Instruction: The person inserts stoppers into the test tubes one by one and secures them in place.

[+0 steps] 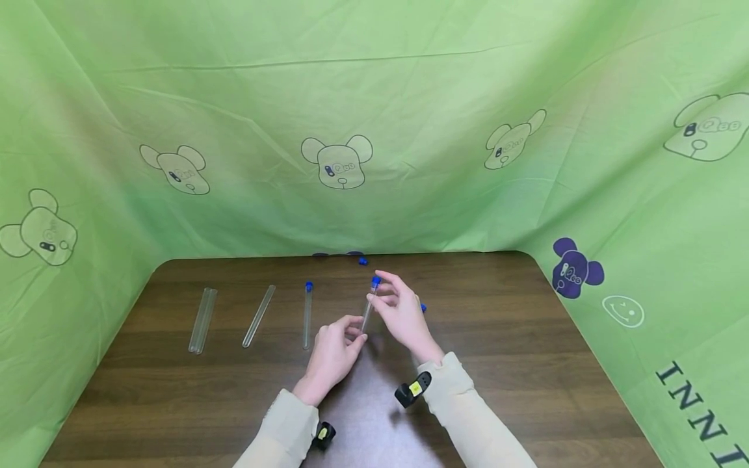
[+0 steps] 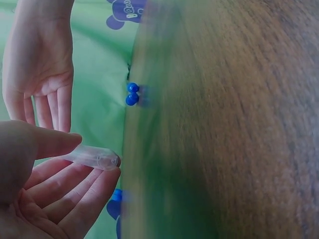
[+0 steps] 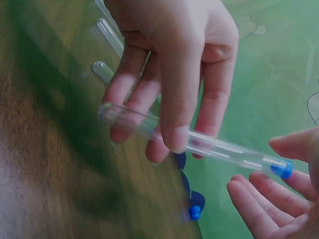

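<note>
A clear test tube (image 3: 224, 149) with a blue cap (image 1: 376, 281) tilts above the table. My left hand (image 1: 335, 351) pinches its lower part between thumb and fingers; the rounded end (image 2: 107, 160) pokes out in the left wrist view. At the capped end is my right hand (image 1: 404, 315), its index finger against the top of the cap. In the right wrist view, a gap shows between the right thumb and the glass, and the other fingers are loosely extended. Left of the hands lies another test tube (image 1: 307, 318) with a blue cap in its mouth.
Two uncapped test tubes (image 1: 203, 320) lie side by side at the left, and a single one (image 1: 259, 316) lies slanted beside them. One loose blue cap (image 1: 363, 261) sits near the back edge; two more blue caps (image 2: 132, 93) are beyond my right hand. Green cloth (image 1: 339, 97) surrounds the brown table (image 1: 509, 390).
</note>
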`<state>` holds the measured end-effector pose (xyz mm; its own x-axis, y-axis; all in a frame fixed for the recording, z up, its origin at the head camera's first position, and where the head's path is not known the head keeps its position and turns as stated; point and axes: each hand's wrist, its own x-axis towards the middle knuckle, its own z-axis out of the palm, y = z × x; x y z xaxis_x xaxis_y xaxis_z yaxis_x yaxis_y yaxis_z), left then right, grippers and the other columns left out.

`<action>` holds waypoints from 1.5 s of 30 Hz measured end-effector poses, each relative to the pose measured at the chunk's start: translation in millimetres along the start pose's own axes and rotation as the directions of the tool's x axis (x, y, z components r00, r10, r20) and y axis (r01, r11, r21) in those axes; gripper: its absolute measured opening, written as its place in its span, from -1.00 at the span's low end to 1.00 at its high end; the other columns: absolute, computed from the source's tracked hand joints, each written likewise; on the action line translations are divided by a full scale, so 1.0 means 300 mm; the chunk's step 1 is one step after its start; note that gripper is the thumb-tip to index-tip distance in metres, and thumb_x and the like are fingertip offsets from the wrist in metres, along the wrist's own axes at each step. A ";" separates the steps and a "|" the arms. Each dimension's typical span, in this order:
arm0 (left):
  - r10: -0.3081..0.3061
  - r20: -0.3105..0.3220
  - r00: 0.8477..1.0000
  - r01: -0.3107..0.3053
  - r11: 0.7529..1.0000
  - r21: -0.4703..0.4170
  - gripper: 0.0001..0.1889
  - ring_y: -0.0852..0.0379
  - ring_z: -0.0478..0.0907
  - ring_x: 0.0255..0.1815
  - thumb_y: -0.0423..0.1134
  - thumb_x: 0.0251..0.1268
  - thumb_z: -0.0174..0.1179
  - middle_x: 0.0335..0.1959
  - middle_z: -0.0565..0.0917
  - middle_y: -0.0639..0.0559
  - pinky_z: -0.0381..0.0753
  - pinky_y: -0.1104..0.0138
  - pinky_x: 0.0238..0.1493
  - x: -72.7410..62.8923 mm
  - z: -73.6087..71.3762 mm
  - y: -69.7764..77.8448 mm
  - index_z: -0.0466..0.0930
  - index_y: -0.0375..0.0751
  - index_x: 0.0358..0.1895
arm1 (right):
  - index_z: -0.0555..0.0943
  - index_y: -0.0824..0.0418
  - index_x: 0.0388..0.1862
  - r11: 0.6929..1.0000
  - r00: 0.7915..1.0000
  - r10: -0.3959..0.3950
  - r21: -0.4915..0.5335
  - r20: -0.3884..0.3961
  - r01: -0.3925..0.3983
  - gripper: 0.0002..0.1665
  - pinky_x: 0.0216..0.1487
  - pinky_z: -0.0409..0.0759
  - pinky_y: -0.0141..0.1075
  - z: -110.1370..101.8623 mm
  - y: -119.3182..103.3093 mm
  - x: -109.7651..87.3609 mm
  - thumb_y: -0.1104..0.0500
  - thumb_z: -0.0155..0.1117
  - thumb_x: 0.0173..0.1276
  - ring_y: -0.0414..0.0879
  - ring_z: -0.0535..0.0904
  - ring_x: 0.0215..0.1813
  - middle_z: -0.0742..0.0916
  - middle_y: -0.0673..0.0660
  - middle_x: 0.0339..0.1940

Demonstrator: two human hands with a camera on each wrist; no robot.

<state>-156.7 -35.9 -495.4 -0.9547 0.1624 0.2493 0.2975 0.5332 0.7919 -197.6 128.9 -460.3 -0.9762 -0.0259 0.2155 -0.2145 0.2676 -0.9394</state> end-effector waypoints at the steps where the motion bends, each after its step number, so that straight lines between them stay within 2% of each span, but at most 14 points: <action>1: 0.001 -0.004 1.000 -0.001 1.000 0.003 -0.72 0.26 0.70 -0.46 -0.38 0.27 0.40 -0.33 0.79 -0.01 0.64 0.37 -0.40 -0.001 -0.002 -0.001 0.70 -0.27 0.04 | 0.51 0.21 0.38 1.000 1.000 -0.003 -0.006 -0.004 0.003 -0.40 -0.19 0.71 -0.23 -0.003 -0.001 0.001 0.34 0.39 0.37 0.11 0.76 -0.15 0.74 0.31 -0.03; 6: 0.012 -0.023 1.000 -0.012 1.000 0.009 -0.72 0.23 0.71 -0.46 -0.40 0.24 0.41 -0.34 0.79 -0.03 0.66 0.34 -0.40 0.000 -0.012 -0.005 0.71 -0.28 0.02 | 0.52 0.25 0.35 1.000 1.000 -0.008 -0.009 -0.023 0.008 -0.44 -0.20 0.70 -0.22 -0.021 0.002 0.008 0.33 0.38 0.39 0.29 0.73 -0.13 0.76 0.24 -0.04; 13: -0.008 -0.006 1.000 0.008 1.000 0.012 -0.71 0.24 0.71 -0.45 -0.37 0.26 0.40 -0.32 0.79 -0.03 0.65 0.36 -0.38 -0.001 -0.020 -0.007 0.71 -0.27 0.04 | 0.58 0.21 0.30 0.998 0.999 -0.006 -0.062 -0.038 0.004 -0.51 -0.03 0.66 -0.06 -0.038 0.011 0.007 0.24 0.40 0.40 0.09 0.74 -0.08 0.77 0.18 -0.02; 20: -0.012 -0.002 1.000 0.012 1.000 0.018 -0.71 0.24 0.70 -0.45 -0.36 0.27 0.40 -0.31 0.79 -0.04 0.65 0.35 -0.39 0.003 -0.033 -0.016 0.70 -0.27 0.05 | 0.58 0.21 0.29 0.997 0.999 -0.001 -0.082 -0.054 -0.004 -0.51 0.09 0.61 0.01 -0.061 0.012 0.007 0.19 0.40 0.41 0.14 0.71 -0.02 0.76 0.21 0.01; 28: -0.042 -0.002 0.999 0.042 0.999 0.001 -0.70 0.26 0.68 -0.47 -0.34 0.28 0.40 -0.29 0.79 -0.02 0.64 0.35 -0.39 -0.003 -0.046 -0.027 0.70 -0.25 0.06 | 0.60 0.25 0.26 0.994 0.995 0.016 -0.108 -0.096 -0.026 -0.52 0.12 0.60 -0.01 -0.104 0.024 -0.001 0.21 0.41 0.39 0.15 0.70 0.01 0.76 0.22 0.01; 39: -0.044 -0.023 0.999 0.044 0.999 -0.002 -0.71 0.31 0.66 -0.49 -0.34 0.25 0.41 -0.29 0.77 0.04 0.62 0.39 -0.43 -0.015 -0.056 -0.032 0.72 -0.23 0.04 | 0.59 0.25 0.28 0.985 0.989 0.057 -0.151 -0.134 -0.077 -0.51 0.13 0.59 -0.03 -0.160 0.050 0.003 0.19 0.39 0.41 0.14 0.70 0.05 0.76 0.23 0.03; 45: -0.016 -0.055 0.998 0.017 1.000 0.016 -0.71 0.33 0.63 -0.52 -0.36 0.21 0.45 -0.30 0.71 0.07 0.61 0.41 -0.45 -0.022 -0.064 -0.041 0.73 -0.23 0.01 | 0.59 0.27 0.28 0.979 0.985 0.056 -0.185 -0.161 -0.086 -0.52 0.16 0.57 -0.03 -0.190 0.069 0.007 0.19 0.38 0.42 0.15 0.70 0.06 0.75 0.26 0.04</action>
<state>-153.9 -59.4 -496.1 -0.9577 0.1078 0.2668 0.2811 0.5490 0.7871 -202.2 189.3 -464.2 -0.9684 0.1450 0.2029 -0.1200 0.4425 -0.8887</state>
